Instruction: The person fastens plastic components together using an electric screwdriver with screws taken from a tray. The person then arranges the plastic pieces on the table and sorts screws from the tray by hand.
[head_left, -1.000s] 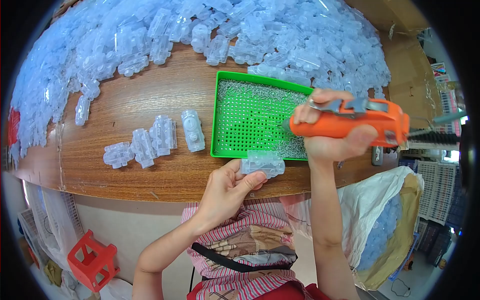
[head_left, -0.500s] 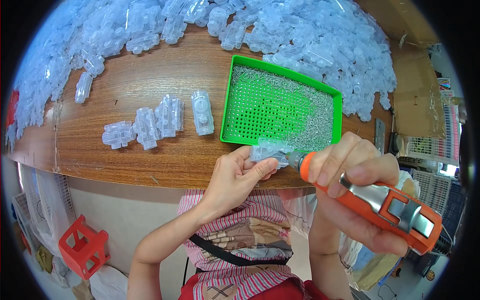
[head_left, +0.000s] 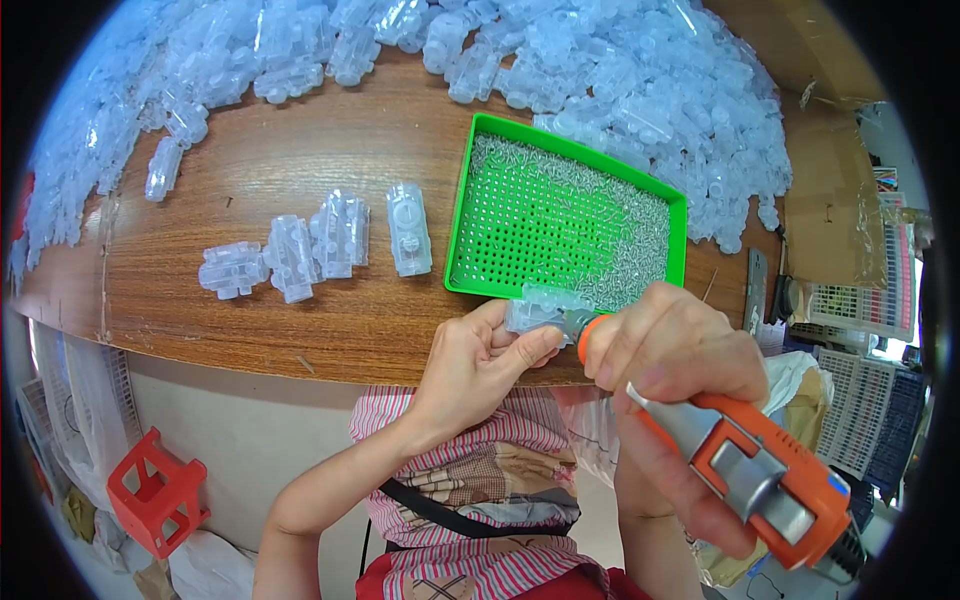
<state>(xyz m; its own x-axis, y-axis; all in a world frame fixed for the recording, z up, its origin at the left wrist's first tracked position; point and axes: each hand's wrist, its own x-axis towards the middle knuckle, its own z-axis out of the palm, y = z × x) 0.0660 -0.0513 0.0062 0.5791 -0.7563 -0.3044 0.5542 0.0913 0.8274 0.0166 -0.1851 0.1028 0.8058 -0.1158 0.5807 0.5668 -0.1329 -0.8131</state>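
Note:
My left hand [head_left: 480,360] is closed on a clear plastic housing [head_left: 541,308] at the table's front edge, beside the green tray's near corner. An orange electric screwdriver [head_left: 770,470] is wrapped in my right hand [head_left: 680,350]. Its tip end meets the housing; the bit itself is hidden. The green perforated tray [head_left: 567,131] holds many small silver screws [head_left: 645,225], heaped along its far and right sides. Left of the tray, one clear housing [head_left: 409,230] stands apart, and several more housings [head_left: 290,258] lie in a row.
Large piles of clear plastic parts [head_left: 640,100] cover the back of the wooden table [head_left: 180,330]. Cardboard [head_left: 835,190] stands on the right, beside a flat metal strip [head_left: 755,290]. A red stool [head_left: 158,492] is on the floor at left.
My right hand has brought the screwdriver left and closer to the housing, and its rear end has swung lower. My left hand still holds the housing in nearly the same place.

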